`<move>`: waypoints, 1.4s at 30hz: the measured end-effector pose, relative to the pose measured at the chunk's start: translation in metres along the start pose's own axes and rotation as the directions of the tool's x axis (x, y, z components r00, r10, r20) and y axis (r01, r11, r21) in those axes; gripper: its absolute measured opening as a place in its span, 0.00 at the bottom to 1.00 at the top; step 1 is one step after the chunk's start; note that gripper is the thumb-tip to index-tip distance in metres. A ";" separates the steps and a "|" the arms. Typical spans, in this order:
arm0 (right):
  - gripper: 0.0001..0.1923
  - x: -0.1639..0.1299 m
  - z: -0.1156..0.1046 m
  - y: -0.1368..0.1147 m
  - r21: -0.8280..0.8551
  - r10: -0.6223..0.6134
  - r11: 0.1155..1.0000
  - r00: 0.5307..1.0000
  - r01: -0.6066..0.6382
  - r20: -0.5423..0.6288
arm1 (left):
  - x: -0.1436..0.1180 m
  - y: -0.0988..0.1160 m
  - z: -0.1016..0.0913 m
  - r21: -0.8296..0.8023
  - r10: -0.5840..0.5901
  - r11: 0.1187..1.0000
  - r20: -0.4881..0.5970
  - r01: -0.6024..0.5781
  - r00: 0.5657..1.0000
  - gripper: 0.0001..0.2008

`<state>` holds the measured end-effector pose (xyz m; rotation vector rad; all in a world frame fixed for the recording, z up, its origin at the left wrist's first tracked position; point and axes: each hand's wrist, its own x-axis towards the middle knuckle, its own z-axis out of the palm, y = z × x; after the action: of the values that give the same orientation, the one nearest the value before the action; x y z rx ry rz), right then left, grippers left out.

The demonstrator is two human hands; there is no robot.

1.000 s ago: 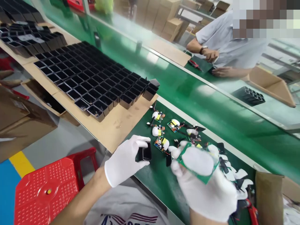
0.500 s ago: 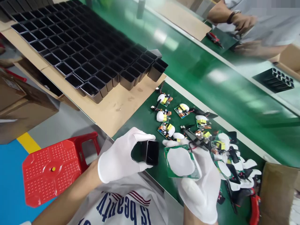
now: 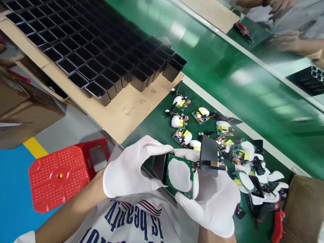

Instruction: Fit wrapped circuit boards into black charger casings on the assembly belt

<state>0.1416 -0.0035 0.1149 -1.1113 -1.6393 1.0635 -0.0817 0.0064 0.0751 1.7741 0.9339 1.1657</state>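
Both my hands wear white gloves and meet just above the near edge of the green mat (image 3: 157, 126). My left hand (image 3: 129, 172) grips a small black plastic housing (image 3: 159, 166), its open end turned right. My right hand (image 3: 215, 199) holds a green circuit board (image 3: 181, 175) with a white pad on it, its left edge at the housing's mouth. A black end plate (image 3: 209, 156) hangs off the board by wires, above my right fingers. Several similar boards (image 3: 199, 116) lie loose on the mat beyond.
A cardboard sheet (image 3: 121, 114) at left carries rows of empty black housings (image 3: 101, 57). A red plastic stool (image 3: 60, 175) stands on the floor below. The green conveyor belt (image 3: 227, 71) runs behind; another person's hands (image 3: 286, 42) work across it. Red cutters (image 3: 277, 224) lie at right.
My hands came together: the board moved left from beside the housing to its open mouth. The black end plate swung up into sight. The view tilted further down.
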 end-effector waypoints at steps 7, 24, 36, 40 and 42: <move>0.30 -0.001 0.002 -0.001 -0.064 -0.010 0.998 1.000 0.009 -0.016 | -0.001 -0.002 0.003 0.035 -0.008 0.999 -0.006 0.008 1.000 0.36; 0.17 0.001 0.004 0.001 -0.165 0.005 0.986 1.000 -0.006 -0.004 | -0.001 -0.003 0.000 0.044 0.015 0.999 0.015 -0.015 1.000 0.34; 0.15 0.005 0.005 -0.001 -0.206 0.036 0.978 0.999 -0.028 0.039 | -0.002 -0.003 0.000 0.048 0.017 0.999 0.016 -0.018 1.000 0.35; 0.19 0.007 0.002 -0.001 -0.208 0.013 0.978 0.999 -0.004 0.045 | -0.003 -0.006 0.001 0.047 0.008 0.999 0.015 -0.009 1.000 0.38; 0.20 0.006 0.000 -0.001 -0.221 0.016 0.975 0.998 -0.002 0.064 | -0.004 -0.006 0.001 0.053 0.005 0.999 0.012 -0.006 1.000 0.39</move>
<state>0.1399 0.0025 0.1168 -1.2398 -1.8409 0.9481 -0.0825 0.0053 0.0679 1.8250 0.9615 1.1420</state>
